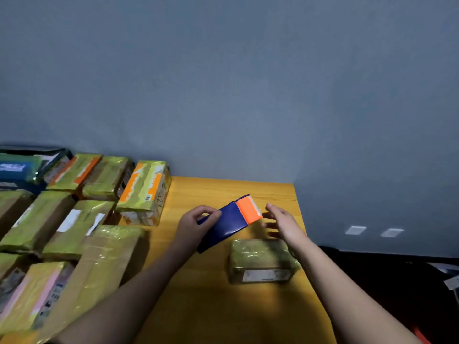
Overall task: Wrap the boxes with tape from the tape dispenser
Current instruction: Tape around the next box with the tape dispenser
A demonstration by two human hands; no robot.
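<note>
Overhead, left hand [198, 223] pinches one blue-orange box [229, 222]; right hand [283, 223] spread.

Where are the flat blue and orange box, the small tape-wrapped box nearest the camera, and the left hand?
Flat blue and orange box [229, 223]: head view, on its blue face.
Small tape-wrapped box [260, 256]: head view, on its top face.
Left hand [196, 223]: head view, on the back of the hand.

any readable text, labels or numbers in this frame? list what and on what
None legible.
Small wrapped box: white label on its near side, print blurred.
Box with orange stripes: barcode sticker, too small.
Dark package: blue label, blurred.
Blue and orange box: no text visible.
</note>
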